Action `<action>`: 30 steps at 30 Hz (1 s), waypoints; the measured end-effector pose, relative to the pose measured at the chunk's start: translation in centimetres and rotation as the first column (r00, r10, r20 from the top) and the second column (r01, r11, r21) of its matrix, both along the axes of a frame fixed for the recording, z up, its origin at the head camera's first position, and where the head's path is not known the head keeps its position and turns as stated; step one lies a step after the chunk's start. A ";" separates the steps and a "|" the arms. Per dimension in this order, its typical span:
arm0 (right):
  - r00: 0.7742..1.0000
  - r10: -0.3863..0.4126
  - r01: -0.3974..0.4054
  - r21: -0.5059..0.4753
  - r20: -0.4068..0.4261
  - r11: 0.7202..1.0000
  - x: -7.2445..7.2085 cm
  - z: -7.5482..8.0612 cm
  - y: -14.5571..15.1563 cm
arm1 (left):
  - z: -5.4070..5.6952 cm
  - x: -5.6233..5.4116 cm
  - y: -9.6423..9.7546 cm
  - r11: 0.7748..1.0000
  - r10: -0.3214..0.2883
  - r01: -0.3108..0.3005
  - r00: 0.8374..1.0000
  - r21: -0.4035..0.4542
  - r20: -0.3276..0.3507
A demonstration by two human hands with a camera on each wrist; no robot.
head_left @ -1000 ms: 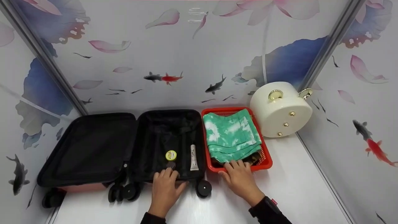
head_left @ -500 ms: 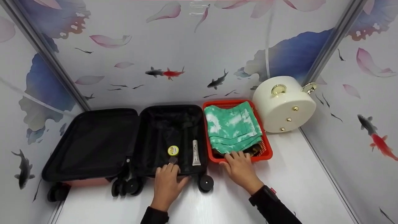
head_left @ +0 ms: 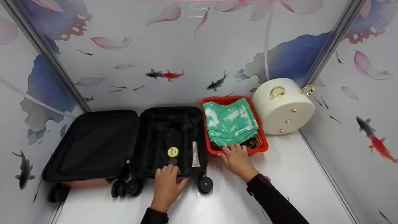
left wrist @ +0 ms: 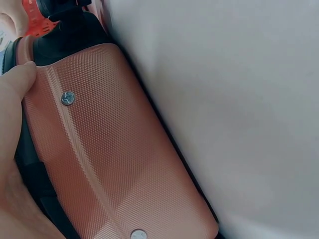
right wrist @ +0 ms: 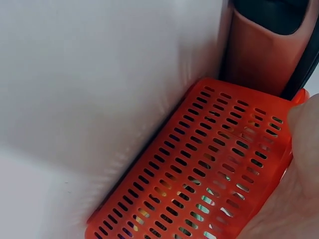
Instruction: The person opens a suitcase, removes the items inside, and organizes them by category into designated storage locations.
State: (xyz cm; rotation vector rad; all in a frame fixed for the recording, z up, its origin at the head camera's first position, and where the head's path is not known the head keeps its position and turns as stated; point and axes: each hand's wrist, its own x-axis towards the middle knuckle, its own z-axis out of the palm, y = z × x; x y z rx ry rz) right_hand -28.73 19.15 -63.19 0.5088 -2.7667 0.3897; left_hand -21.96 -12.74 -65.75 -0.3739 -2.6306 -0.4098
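An open suitcase (head_left: 152, 140) with a black lining and a pinkish shell lies on the white tabletop. My left hand (head_left: 168, 186) grips its near rim, fingertips inside and thumb (left wrist: 24, 77) on the outer shell. In this half lie a round yellow-rimmed tin (head_left: 173, 152), a small dark item (head_left: 173, 161) by my fingertips, and a white tube (head_left: 196, 154). My right hand (head_left: 238, 161) holds the near rim of a red plastic basket (head_left: 259, 149), fingers over the edge. A folded green-and-white cloth (head_left: 230, 121) covers most of the basket's contents; something brown and dark shows beneath.
The suitcase's other half (head_left: 93, 146) opens out to the left. Its black wheels (head_left: 205, 185) stick out towards me. Behind the basket's right side stands a cream round case (head_left: 283, 105) with gold studs and handles. Printed panels wall the table at back and sides.
The red basket, with my right hand on it, has slid away from me towards the back wall and slightly left. My left hand stays on the suitcase rim. The head view has shifted a little.
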 end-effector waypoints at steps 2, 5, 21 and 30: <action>1.000 -0.002 0.002 0.002 0.008 1.000 -0.3 -0.1 0.1 | -0.1 0.0 0.0 1.000 0.000 0.000 1.000 -0.004 0.009; 1.000 -0.003 0.003 0.003 0.024 1.000 -0.7 -0.1 0.2 | -0.3 0.1 0.1 1.000 -0.003 0.003 1.000 -0.004 0.010; 0.999 -0.004 0.006 -0.048 0.035 0.999 -1.3 -0.2 0.2 | -0.1 0.1 0.0 1.000 -0.005 0.005 1.000 0.006 -0.028; 0.999 -0.029 0.032 -0.098 0.034 0.995 -1.3 -0.6 0.2 | -0.4 0.1 0.0 1.000 0.003 -0.003 1.000 -0.009 -0.013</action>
